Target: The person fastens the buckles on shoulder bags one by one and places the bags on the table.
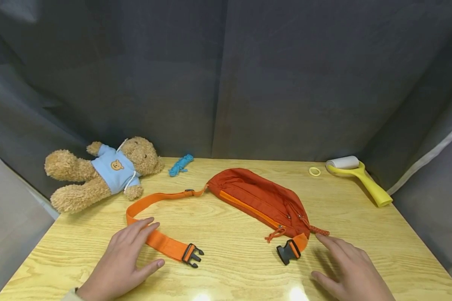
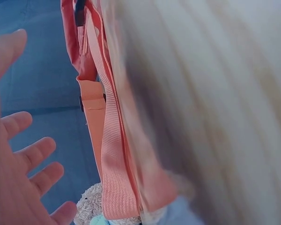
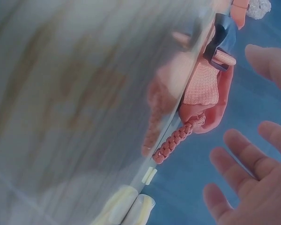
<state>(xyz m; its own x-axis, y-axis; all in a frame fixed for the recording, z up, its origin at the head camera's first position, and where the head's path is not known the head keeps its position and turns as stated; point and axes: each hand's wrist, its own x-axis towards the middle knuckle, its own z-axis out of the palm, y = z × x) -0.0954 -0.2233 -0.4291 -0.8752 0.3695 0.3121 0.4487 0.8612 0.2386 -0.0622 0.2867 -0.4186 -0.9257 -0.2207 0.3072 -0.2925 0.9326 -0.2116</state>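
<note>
Lying across the tabletop (image 1: pixel 241 263) before you, the red waist bag (image 1: pixel 260 196) rests unheld, its orange-edged zip apparently closed; you cannot tell whether anything is inside. Beyond it to the left, the teddy bear (image 1: pixel 114 169) lies apart. Your left hand (image 1: pixel 124 255) spreads loosely near the orange strap (image 1: pixel 167 246); your right hand (image 1: pixel 348 267) is beside the bag's braided cord (image 1: pixel 319 230). Both sets of fingers are spread and relaxed, and grip nothing. The yellow-handled roller (image 1: pixel 369 184) sits off at the far right, with the blue cord bundle (image 1: pixel 181 165) behind the strap. As for progress, your handling of the bag seems barely begun: the buckle's prong half (image 1: pixel 190 255) and socket half (image 1: pixel 285 252) lie well apart, so joining them remains undone, and no finished step shows. Smallest, the yellow ring (image 1: pixel 310 171) lies near the roller.
</note>
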